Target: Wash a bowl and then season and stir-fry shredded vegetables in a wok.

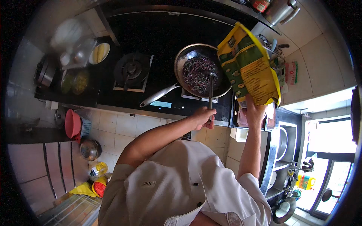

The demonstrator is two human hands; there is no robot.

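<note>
My left hand point(204, 118) grips the long handle of a metal cooking utensil point(210, 90), whose head rests among dark purple-green chopped food point(199, 72) in a wok point(178, 63). The wok sits over the right burner of a black gas hob, its metal handle pointing toward the lower left. In my right hand point(254, 108) is a yellow and green printed bag point(249, 67), held by its lower end. It tilts, and its left edge overlaps the wok's right rim from above. Whether anything comes out of the bag cannot be seen.
Left of the wok is an uncovered burner point(132, 69). A white bowl with yellow food point(99, 53) stands at the back left. Knives and utensils point(274, 46) stand behind the bag. To the right is a sink point(285, 155); a pink basin point(72, 124) hangs at left.
</note>
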